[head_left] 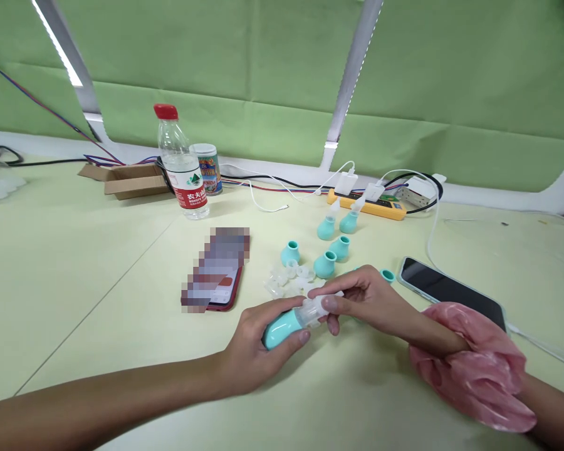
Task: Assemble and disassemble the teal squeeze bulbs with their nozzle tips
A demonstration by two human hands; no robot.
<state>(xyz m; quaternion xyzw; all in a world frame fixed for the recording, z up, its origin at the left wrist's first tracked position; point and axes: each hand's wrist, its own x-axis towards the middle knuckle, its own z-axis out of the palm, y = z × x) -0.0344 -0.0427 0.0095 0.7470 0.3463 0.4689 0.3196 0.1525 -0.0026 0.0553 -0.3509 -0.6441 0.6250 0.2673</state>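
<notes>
My left hand (258, 344) is wrapped round a turquoise squeeze bulb (282, 329), which lies tilted with its neck toward the right. A clear plastic piece (306, 315) joins the neck of the bulb. At its far end, the thumb and fingers of my right hand (366, 300) pinch a whitish translucent nozzle (322, 307). Just beyond the hands lies a small heap of clear and white plastic parts (286, 279). Several turquoise bulbs stand behind it, such as an open-mouthed bulb (325, 265); two at the back, including one bulb (326, 228), carry translucent tips.
A phone (220, 275) lies left of the bulbs, and another phone (451, 291) lies at the right. Behind are a water bottle (185, 169), a can (209, 168), a cardboard box (136, 180) and a yellow power strip (371, 205) with cables. A pink scrunchie-like band (470, 369) circles my right forearm.
</notes>
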